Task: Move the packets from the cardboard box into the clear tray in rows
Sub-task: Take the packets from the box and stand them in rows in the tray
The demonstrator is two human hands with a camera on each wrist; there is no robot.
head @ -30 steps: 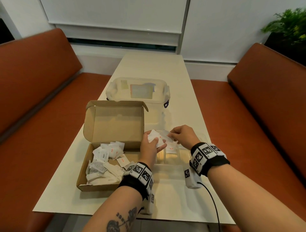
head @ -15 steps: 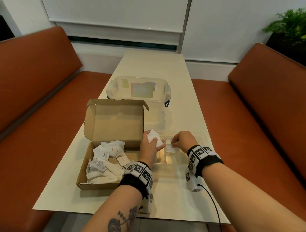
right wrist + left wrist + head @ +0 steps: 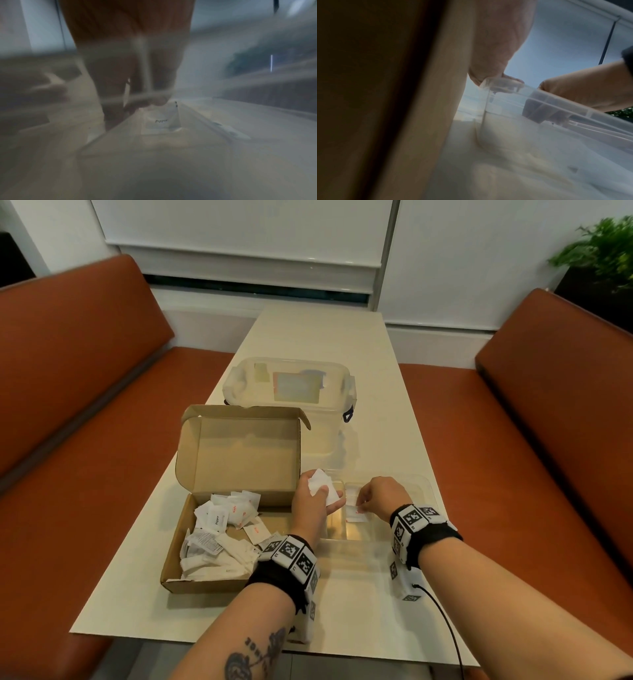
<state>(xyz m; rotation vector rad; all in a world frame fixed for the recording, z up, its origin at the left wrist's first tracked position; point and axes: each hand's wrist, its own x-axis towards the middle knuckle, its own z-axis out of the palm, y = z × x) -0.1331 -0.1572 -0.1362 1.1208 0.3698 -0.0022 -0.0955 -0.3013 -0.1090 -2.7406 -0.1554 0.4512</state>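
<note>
An open cardboard box (image 3: 236, 453) holds a heap of small white packets (image 3: 222, 529). Right of it lies the clear tray (image 3: 430, 486). My left hand (image 3: 322, 494) hovers over the tray's left end and grips a few white packets (image 3: 320, 482). My right hand (image 3: 364, 503) is down inside the tray, pinching one packet (image 3: 356, 513) against the tray floor. The right wrist view is blurred but shows my fingertips (image 3: 154, 100) on a packet (image 3: 161, 120) printed "Pepper". In the left wrist view the tray rim (image 3: 556, 98) runs beside the box wall (image 3: 419, 108).
A clear lidded storage container (image 3: 291, 385) stands just behind the box on the long cream table (image 3: 325, 337). Orange benches (image 3: 85, 405) flank the table on both sides. A cable (image 3: 442, 618) trails from my right wrist over the front edge.
My right hand has come down and toward me, carrying its packet from above the tray to the tray floor. My left hand has stayed in place with its packets.
</note>
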